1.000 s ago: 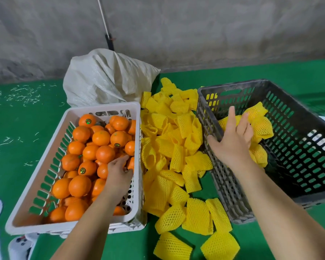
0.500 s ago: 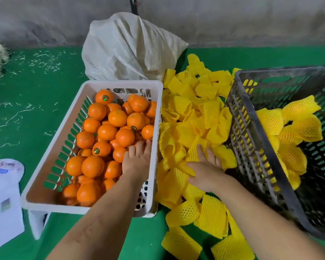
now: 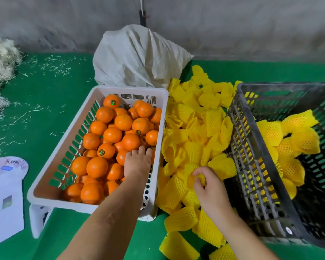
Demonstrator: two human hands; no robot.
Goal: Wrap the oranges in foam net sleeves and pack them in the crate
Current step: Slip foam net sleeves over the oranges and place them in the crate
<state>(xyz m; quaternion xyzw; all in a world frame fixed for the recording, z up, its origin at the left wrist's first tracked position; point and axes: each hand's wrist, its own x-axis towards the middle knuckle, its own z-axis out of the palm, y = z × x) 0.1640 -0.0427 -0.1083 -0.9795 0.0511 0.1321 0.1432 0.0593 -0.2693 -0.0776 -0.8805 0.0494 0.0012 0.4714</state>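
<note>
Reaching into the white basket [image 3: 86,117] at centre left, the left hand [image 3: 137,163] cups an orange [image 3: 122,156] with curled fingers while the right hand [image 3: 207,186] pinches one yellow sleeve [image 3: 192,180] from the pile; best lift that sleeve clear alone before wrapping.

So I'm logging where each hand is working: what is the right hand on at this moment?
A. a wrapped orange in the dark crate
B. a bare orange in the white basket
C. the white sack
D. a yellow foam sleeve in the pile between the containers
D: the right hand pinches a yellow foam sleeve in the pile, while the left hand reaches among the oranges in the white basket.
</note>
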